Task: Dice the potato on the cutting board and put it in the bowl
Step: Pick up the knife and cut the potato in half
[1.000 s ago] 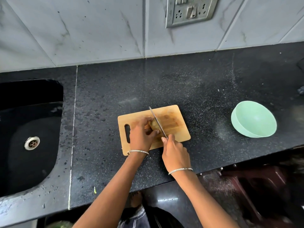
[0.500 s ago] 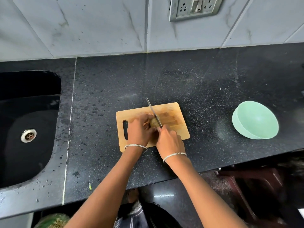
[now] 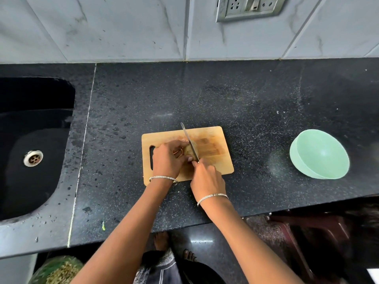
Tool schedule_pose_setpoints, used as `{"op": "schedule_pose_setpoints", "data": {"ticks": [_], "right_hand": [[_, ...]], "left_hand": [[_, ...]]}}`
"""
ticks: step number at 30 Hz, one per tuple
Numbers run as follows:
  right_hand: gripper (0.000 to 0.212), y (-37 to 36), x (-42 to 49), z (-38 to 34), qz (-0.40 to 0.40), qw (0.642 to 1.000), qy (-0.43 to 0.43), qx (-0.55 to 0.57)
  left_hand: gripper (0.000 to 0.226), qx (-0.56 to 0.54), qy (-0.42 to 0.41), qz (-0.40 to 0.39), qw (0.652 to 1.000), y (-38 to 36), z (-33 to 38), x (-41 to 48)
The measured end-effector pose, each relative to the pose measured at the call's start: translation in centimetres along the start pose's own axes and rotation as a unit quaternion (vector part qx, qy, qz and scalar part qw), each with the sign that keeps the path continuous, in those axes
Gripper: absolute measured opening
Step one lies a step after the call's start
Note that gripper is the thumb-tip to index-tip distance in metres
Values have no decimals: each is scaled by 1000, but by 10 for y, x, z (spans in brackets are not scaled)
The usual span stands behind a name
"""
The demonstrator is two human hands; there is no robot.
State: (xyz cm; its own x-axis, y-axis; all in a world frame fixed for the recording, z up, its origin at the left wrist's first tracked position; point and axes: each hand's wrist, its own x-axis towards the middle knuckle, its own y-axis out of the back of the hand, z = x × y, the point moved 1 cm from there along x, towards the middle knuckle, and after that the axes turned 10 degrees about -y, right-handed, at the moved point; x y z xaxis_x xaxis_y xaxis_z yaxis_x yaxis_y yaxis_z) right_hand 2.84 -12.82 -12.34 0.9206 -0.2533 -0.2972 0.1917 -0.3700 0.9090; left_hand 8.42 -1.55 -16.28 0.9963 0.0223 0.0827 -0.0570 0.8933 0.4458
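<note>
gripping knife [image 3: 189, 142] against potato [image 3: 187, 152], right hand [image 3: 208, 179] overhangs cutting board's [image 3: 217, 160] near edge.

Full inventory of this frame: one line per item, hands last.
cutting board: 1, light wood, mid-counter
potato: 1, brown-yellow, on the board under the blade
knife: 1, steel blade, across the potato
bowl: 1, mint green, empty, on the counter right of the board
counter: 1, black speckled, with wet spots
sink: 1, black, far left
drain: 1, metal, in the sink
socket plate: 1, grey, on the wall, top
bangles: 2, silver, one per wrist
feet: 2, bare, on the floor below the counter edge
left hand: 1, holds the potato
right hand: 1, grips the knife handle
</note>
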Motion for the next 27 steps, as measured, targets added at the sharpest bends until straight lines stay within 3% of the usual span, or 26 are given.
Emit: {"op": "schedule_pose_setpoints", "data": {"ticks": [8,22,27], "right_hand": [[32,-6,-8,9,5,999,1,-36],[25,-19,17,-10,3,999,-40,-29],[34,-17,16,-7,0,999,-37,-30]], "left_hand": [[46,29,-2,-3,1000,-2,2,3],[41,-60,14,18,998,0,-2,5],[43,-59,13,11,998,-3,-6,9]]}}
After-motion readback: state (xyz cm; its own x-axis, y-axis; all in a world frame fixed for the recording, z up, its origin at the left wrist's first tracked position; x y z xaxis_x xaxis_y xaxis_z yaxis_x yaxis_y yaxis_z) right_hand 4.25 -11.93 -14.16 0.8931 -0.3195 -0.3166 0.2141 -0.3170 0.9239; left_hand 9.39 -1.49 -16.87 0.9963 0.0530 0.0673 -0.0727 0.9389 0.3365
